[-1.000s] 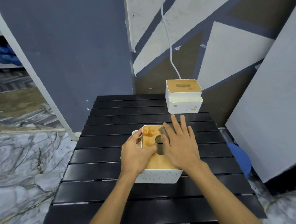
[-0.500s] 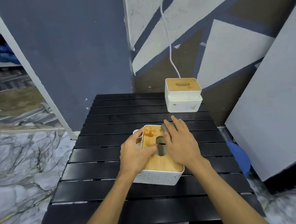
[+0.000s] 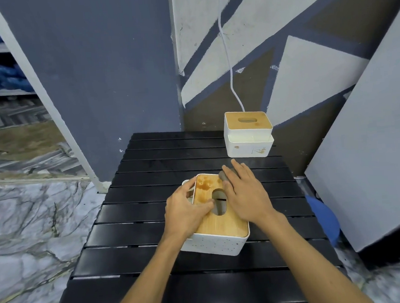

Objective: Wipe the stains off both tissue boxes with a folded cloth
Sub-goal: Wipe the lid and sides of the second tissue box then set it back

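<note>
A white tissue box with a wooden lid sits near the middle of the black slatted table. Brown stains mark the lid's far left corner. My left hand grips the box's left side, thumb on the lid by the slot. My right hand presses a grey folded cloth flat onto the lid's far right corner; most of the cloth is hidden under the fingers. A second white tissue box with a wooden lid stands at the table's far right edge, with small marks on its front.
A white cable hangs down the painted wall behind the far box. A grey panel leans at the right of the table, with a blue object below it. Marble floor lies to the left.
My right hand with the cloth has shifted slightly toward the far right corner of the lid, fingers drawn closer together. The left hand keeps its hold on the box.
</note>
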Demonstrator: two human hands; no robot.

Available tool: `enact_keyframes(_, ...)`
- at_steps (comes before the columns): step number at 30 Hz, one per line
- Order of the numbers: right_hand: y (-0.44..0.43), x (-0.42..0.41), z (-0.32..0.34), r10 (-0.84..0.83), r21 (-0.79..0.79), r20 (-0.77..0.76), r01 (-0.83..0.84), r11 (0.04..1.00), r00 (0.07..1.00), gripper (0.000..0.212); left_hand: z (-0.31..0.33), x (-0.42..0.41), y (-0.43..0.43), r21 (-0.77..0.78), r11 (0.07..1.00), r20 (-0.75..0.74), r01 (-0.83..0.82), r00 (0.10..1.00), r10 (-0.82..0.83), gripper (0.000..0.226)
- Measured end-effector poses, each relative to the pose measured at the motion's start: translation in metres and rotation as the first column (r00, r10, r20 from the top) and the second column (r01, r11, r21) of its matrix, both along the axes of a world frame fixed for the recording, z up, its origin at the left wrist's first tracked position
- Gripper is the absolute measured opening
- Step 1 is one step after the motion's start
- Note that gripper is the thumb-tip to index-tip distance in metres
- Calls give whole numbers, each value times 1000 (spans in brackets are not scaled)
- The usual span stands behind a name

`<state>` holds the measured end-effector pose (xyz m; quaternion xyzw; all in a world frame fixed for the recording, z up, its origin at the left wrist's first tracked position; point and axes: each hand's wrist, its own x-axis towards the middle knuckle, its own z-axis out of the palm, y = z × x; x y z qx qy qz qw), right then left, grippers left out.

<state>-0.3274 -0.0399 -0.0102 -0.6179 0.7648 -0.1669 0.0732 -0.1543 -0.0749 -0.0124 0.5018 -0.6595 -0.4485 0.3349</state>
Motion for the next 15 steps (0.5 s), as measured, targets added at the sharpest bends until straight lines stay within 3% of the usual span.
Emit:
enact_keyframes(6, 17, -28, 15, 286, 38, 6, -286, 957, 958, 48, 6, 11, -26, 75, 967, 113, 242, 962, -249, 68)
enact_keyframes(10, 32, -24, 12, 309, 3, -30, -309, 951, 951, 55, 17, 13, -40, 110, 922, 243, 371, 890, -387, 72)
enact_keyframes(12, 36, -17, 4, 238, -18, -50, -239, 971, 970, 61, 21, 10, -40, 62, 933, 313, 354, 881, -355, 72)
enact_keyframes(15, 37, -4, -12, 71, -60, -95, -77, 995, 993, 69, 23, 8, -29, -107, 972, 432, 211, 890, -145, 76)
